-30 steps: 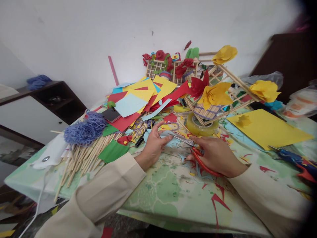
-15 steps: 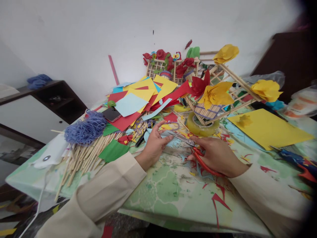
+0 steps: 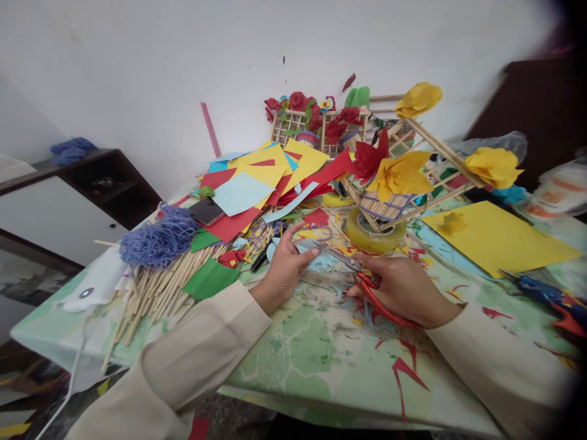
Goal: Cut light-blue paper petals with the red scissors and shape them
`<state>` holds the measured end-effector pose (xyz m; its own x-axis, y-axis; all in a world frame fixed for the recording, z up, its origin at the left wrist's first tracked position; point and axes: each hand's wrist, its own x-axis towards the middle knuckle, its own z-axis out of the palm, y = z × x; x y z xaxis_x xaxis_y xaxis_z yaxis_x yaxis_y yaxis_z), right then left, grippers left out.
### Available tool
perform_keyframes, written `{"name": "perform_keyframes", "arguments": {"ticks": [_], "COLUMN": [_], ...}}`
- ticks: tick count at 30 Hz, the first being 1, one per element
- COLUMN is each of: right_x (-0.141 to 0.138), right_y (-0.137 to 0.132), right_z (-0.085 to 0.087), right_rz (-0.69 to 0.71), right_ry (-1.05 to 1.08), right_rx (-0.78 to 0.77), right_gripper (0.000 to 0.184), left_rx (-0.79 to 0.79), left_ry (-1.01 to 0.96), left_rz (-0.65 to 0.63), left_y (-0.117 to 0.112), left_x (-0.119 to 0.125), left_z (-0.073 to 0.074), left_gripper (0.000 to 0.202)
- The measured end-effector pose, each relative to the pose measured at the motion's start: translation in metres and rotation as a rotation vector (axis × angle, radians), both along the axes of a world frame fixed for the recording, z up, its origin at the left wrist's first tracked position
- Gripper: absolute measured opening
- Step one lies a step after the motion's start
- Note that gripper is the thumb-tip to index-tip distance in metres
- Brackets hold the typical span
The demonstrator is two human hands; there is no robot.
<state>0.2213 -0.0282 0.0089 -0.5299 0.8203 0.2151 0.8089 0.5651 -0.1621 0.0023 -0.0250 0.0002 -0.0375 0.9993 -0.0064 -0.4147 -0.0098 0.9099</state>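
Note:
My left hand is closed in a pinch, thumb against fingers, on a small piece of light blue paper. Part of that paper is hidden behind the thumb and fingers. In my right hand is a pair of scissors with red handles. Their metal blades point left, and the tips are beside my left thumb at the paper. Thin light blue, red and yellow paper scraps lie on the tablecloth below and around the right hand.
Bamboo sticks, purple yarn and a white glue gun lie left. Coloured paper sheets are piled behind my hands. A tape roll and a stick frame with yellow paper flowers stand back right; blue pliers lie right.
Both hands stay nearly in place. The scissor blades and the light blue paper have shifted slightly by my left thumb.

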Motion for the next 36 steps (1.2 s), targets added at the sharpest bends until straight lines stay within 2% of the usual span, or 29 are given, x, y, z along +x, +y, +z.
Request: {"name": "perform_keyframes", "arguments": {"ticks": [10,15,22,29,36], "right_x": [0.0004,0.0008,0.0011,-0.0019,-0.0019], "right_y": [0.0004,0.0003,-0.0003,-0.0010,0.0015], "right_z": [-0.0040,-0.0048,-0.0052,-0.0021,-0.0037], "right_rz": [-0.035,-0.010,0.003,-0.047,0.018], "right_ry": [-0.022,0.003,0.009,-0.033,0.024], "right_rx": [0.002,-0.003,0.047,0.009,-0.008], "right_gripper": [0.056,0.053,0.048,0.058,0.061], "left_rx": [0.022,0.027,0.057,0.077,0.099], "left_ry": [-0.079,-0.071,-0.054,-0.055,-0.020], "left_rz": [-0.032,-0.038,0.026,-0.018,-0.144], "left_y": [0.0029,0.0025,0.0053,0.0040,0.0009], "left_x": [-0.0010,-0.0014,-0.0046,-0.0024,0.0000], "left_z": [-0.0002,-0.0007,-0.0013,-0.0004,-0.0073], "left_gripper": [0.078,0.079,0.072,0.079,0.079]}}
